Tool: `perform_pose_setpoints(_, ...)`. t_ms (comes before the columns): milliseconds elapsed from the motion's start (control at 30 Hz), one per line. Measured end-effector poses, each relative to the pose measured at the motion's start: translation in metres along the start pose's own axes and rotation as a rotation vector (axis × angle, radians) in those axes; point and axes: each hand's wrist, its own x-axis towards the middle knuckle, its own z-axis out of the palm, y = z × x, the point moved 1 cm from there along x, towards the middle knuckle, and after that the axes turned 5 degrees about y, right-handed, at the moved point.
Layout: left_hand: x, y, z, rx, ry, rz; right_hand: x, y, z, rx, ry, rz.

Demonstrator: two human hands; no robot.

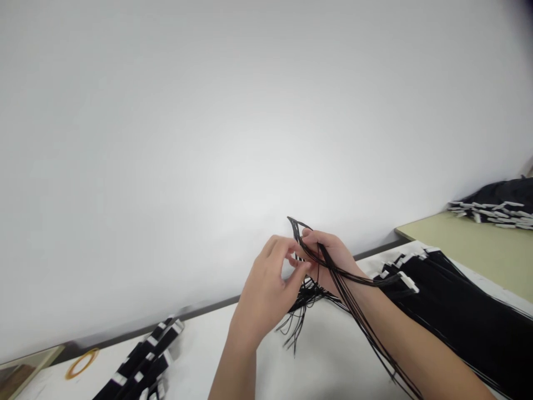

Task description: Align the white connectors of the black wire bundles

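Note:
A bundle of thin black wires [345,291] is held up in front of me, bent into a loop at its top. My right hand [333,255] is closed around the bundle just below the loop. On the loop's left side, my left hand [268,283] has its thumb and index finger curled in at the wires, their tips partly hidden. A white connector [408,282] ends some of these wires and lies across my right forearm. Other strands hang down past the forearm. Below my hands, loose wire ends [296,325] spread over the white table [208,344].
Black cable bundles with white connectors [144,364] lie at the front left, near a yellow ring [82,364]. A wide row of black cables [470,316] covers the right side. More cables [503,203] are piled on a green surface [437,236]. A pale wall [208,139] stands behind.

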Motion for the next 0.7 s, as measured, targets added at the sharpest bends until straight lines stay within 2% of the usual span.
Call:
perform_pose_setpoints(133, -0.007, 0.003, -0.003, -0.066, -0.157, -0.141, 0.004, -0.006, -0.001, 0.058, 0.055, -0.045)
perform_pose_setpoints(267, -0.008, 0.01, 0.0, -0.155, -0.363, -0.129, 0.004, -0.013, -0.001, 0.086, 0.095, -0.085)
perform_pose_setpoints(400, -0.009, 0.015, 0.007, -0.16, -0.5, -0.163, 0.004, -0.019, -0.003, 0.08, 0.125, -0.093)
perform_pose_setpoints(500, -0.012, 0.014, 0.009, -0.138, -0.593, -0.184, 0.006, -0.025, -0.009, 0.13, 0.084, -0.151)
perform_pose_setpoints(600, -0.014, 0.013, 0.007, -0.129, -0.703, -0.149, 0.008, -0.031, -0.014, 0.167, 0.017, -0.195)
perform_pose_setpoints(700, -0.016, 0.014, 0.004, -0.172, -0.854, -0.031, 0.009, -0.036, -0.017, 0.169, 0.013, -0.241)
